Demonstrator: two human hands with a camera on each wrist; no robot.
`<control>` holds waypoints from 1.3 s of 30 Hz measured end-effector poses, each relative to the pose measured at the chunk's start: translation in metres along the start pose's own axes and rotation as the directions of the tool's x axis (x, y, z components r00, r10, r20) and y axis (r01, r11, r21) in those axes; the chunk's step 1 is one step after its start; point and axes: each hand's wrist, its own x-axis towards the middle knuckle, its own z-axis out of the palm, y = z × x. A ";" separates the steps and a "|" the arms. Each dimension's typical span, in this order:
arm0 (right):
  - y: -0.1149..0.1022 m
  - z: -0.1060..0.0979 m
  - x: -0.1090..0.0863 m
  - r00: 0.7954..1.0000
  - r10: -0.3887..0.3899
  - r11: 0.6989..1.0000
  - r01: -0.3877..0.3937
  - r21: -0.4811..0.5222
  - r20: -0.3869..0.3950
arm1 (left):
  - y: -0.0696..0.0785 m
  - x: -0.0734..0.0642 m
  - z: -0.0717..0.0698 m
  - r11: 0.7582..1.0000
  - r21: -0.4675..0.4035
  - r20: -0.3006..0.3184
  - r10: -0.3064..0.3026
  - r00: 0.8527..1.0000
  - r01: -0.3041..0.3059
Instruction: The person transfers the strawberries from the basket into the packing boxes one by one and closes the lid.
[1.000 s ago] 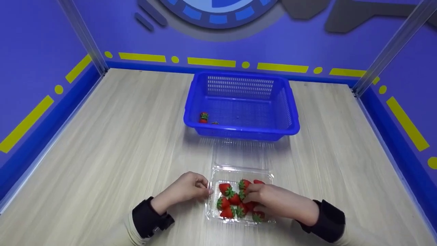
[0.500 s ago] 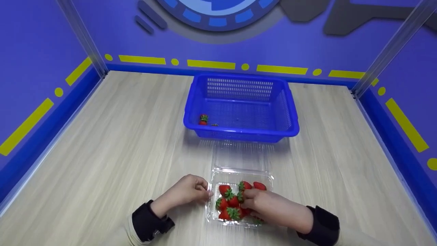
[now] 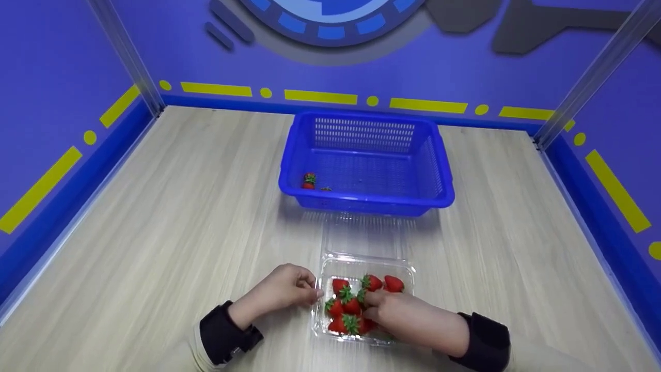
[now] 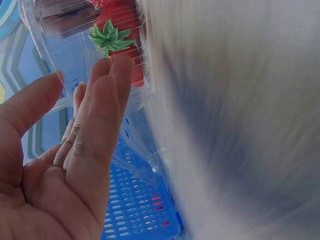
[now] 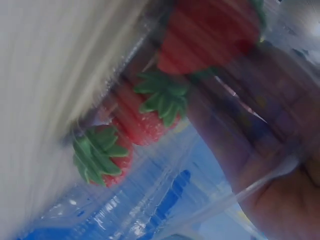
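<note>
A clear plastic clamshell box (image 3: 319, 325) lies with its lid folded back, holding several red strawberries (image 3: 335, 308) with green leaves. My right hand (image 3: 408, 315) reaches into the box's right half, its fingers curled down around a strawberry (image 5: 210, 35) seen large through the plastic in the right wrist view. In the head view this hand covers that berry. At the box's left rim is my left hand (image 3: 286, 287), its fingertips right at the wall. The left wrist view shows its thumb apart from its loosely bent fingers, beside a strawberry (image 4: 117, 32) behind the plastic.
A blue perforated basket (image 3: 366, 199) stands behind the box, with strawberries (image 3: 309, 181) in its front left corner. The transparent lid (image 3: 364, 235) lies flat between box and basket. Blue panels (image 3: 330, 77) enclose the wooden table (image 3: 206, 206) on three sides.
My right hand has shifted slightly left and toward me inside the box, uncovering a strawberry at the back right. A front berry has moved left, leaves now upward. The left hand has stayed put.
</note>
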 end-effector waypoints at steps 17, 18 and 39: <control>0.007 -0.020 0.001 0.997 -0.071 0.997 0.071 0.038 0.009 | 0.000 -0.011 0.004 0.987 0.130 -0.015 0.100 0.995 -0.097; 0.009 -0.026 0.001 0.997 -0.073 0.997 0.072 0.041 0.015 | 0.001 -0.012 0.003 0.987 0.135 -0.013 0.092 0.996 -0.089; 0.109 -0.182 0.035 0.966 0.062 0.948 0.021 0.317 -0.250 | 0.134 -0.024 -0.156 0.974 0.220 -0.337 0.132 0.932 -0.059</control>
